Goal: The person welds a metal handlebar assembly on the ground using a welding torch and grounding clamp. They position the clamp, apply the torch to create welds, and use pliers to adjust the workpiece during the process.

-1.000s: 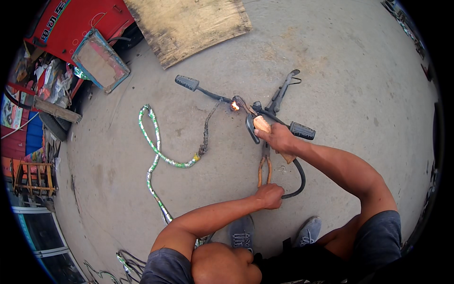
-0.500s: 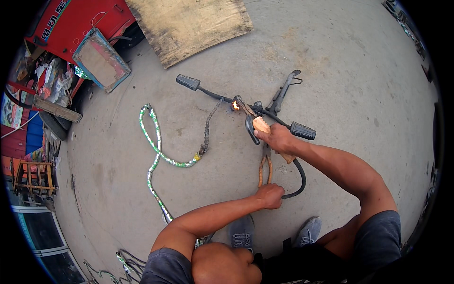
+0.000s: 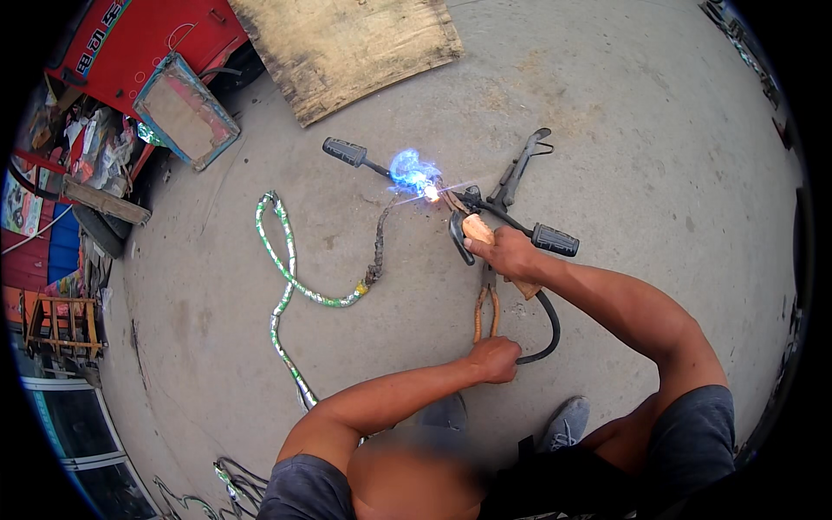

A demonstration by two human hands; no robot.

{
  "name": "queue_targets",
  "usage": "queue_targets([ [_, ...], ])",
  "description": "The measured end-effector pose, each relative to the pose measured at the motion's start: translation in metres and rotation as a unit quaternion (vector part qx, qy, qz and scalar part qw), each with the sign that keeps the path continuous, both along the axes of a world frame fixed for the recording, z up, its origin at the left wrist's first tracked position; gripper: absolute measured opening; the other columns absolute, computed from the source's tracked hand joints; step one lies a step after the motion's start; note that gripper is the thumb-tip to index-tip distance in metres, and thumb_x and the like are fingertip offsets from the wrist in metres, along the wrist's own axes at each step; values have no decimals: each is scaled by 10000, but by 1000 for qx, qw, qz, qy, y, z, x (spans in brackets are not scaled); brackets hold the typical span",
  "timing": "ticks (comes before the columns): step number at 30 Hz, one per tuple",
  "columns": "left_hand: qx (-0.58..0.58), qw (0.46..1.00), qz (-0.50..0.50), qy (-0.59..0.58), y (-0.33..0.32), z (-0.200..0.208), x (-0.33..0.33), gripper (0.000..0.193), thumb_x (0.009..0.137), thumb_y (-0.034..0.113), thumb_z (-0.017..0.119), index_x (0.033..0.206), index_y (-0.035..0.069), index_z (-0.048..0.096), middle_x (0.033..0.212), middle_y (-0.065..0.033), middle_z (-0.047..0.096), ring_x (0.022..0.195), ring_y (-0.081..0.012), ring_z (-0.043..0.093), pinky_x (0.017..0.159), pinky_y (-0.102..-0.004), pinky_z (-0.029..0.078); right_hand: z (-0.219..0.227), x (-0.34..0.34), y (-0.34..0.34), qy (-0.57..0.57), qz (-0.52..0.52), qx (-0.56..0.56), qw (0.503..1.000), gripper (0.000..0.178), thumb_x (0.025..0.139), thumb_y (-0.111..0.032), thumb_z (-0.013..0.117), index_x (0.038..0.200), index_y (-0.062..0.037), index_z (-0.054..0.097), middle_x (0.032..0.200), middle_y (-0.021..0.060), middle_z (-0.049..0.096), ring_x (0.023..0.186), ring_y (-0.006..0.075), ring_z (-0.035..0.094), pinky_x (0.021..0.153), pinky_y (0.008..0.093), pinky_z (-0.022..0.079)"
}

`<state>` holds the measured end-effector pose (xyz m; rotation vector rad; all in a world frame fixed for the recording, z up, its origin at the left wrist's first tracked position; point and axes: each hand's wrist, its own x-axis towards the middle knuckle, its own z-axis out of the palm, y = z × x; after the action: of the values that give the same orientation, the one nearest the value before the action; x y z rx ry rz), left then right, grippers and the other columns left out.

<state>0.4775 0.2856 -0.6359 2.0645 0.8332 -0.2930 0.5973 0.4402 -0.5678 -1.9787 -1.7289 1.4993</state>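
On the concrete lies a black metal bar with a ribbed rubber grip at each end and a stand-like leg. My right hand is closed round the tan handle of a welding electrode holder, whose jaws point at the bar. A blue-white welding arc burns there, its glare hiding that part of the bar. Lower down, my left hand makes a fist at the orange handles of long pliers; their jaws run under the holder. The holder's black cable curves to my left hand.
A cable wrapped in green and silver loops at left, its dark end reaching towards the arc. A wooden board lies at the far side. Upper left are a red vehicle and a framed panel. My shoes stand close below.
The small orange flame at the bar has become a bright blue-white arc with smoke and rays. Both hands keep nearly the same place and hold.
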Motion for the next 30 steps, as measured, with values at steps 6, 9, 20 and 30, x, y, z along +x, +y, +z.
queue_targets([
  [6,1,1000,-2,1,0,1,-1,188,710,145,598,786,-8,677,831,-246,667,828,-428,651,743,-512,521,7,-1,-1,7,-5,-20,1000,764,861,-655,591,848,107,641,710,184,641,578,258,668,504,379,524],
  [9,4,1000,-1,-3,0,2,0,189,707,142,598,783,-13,675,821,-248,666,818,-429,651,742,-512,521,7,-1,-2,5,-9,-15,1000,764,863,-653,587,841,109,645,717,195,645,579,266,668,528,382,530],
  [20,7,1000,0,5,-1,1,0,188,701,148,606,786,-4,677,839,-242,669,830,-423,652,745,-508,524,11,4,-1,17,-24,-2,1000,741,873,-631,588,779,102,649,677,204,647,591,285,675,567,402,528],
  [30,10,1000,5,-1,-1,3,-1,187,698,147,604,782,-3,677,828,-240,669,825,-424,652,746,-507,524,2,1,-4,10,-19,-3,1000,763,861,-656,588,793,102,638,671,181,638,546,262,662,503,390,520],
])
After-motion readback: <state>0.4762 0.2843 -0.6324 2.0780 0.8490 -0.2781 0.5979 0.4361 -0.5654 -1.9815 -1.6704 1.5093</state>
